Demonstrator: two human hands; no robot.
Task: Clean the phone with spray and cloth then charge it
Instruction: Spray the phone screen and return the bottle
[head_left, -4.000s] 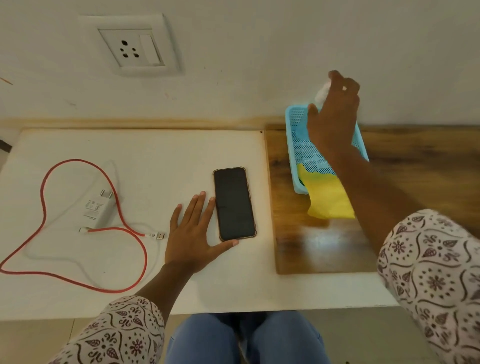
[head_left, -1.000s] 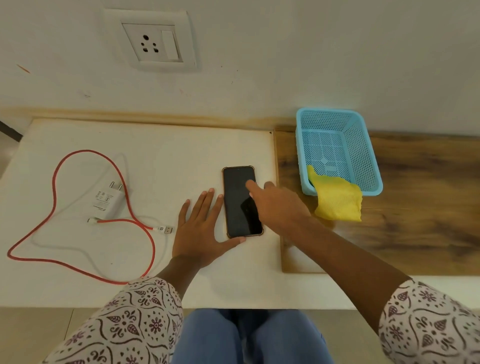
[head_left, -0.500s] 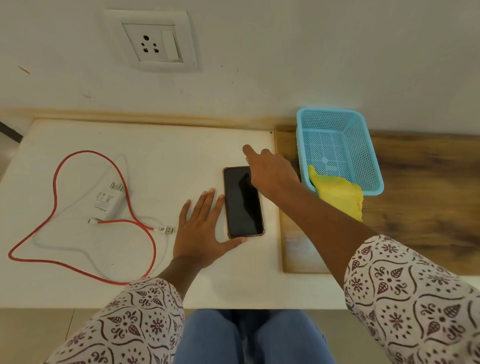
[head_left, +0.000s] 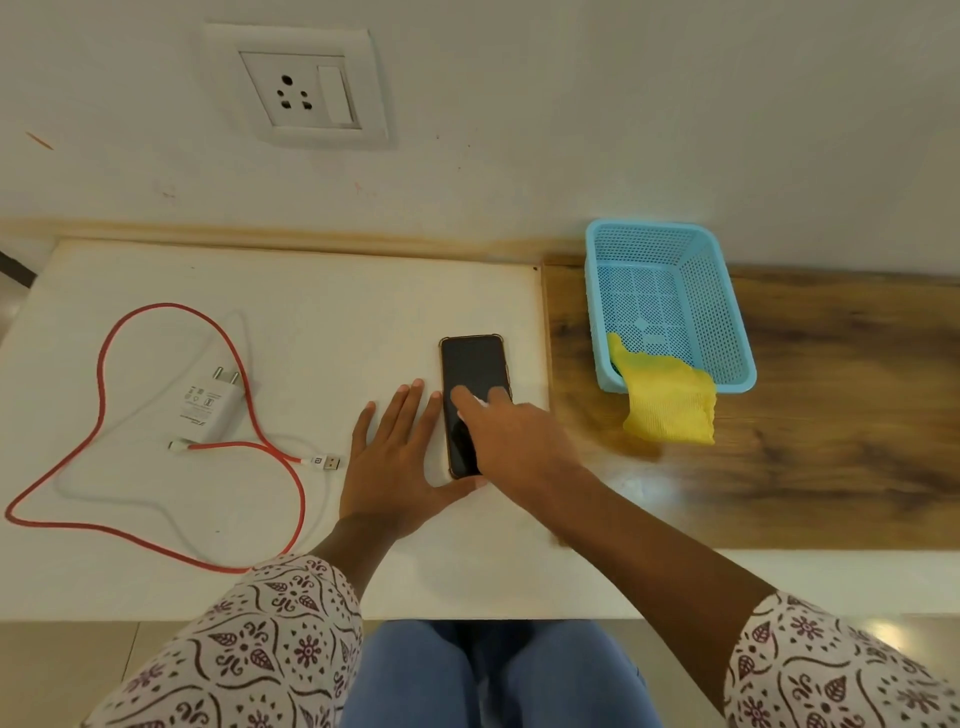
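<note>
On white tabletop (head_left: 311, 312), flat open left hand (head_left: 387, 467) steadies phone (head_left: 474, 369); right hand (head_left: 511, 441) clutches something white.

A light blue mesh basket (head_left: 727, 332) sits against the wall on the dark wood part of the counter (head_left: 831, 467), well apart from the white section.

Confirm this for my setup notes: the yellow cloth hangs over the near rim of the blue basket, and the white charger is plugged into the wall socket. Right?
Not quite. The head view shows the white charger lying unplugged on the white table, inside the red cable loop; the wall socket is empty. The yellow cloth does hang over the near rim of the blue basket.
</note>
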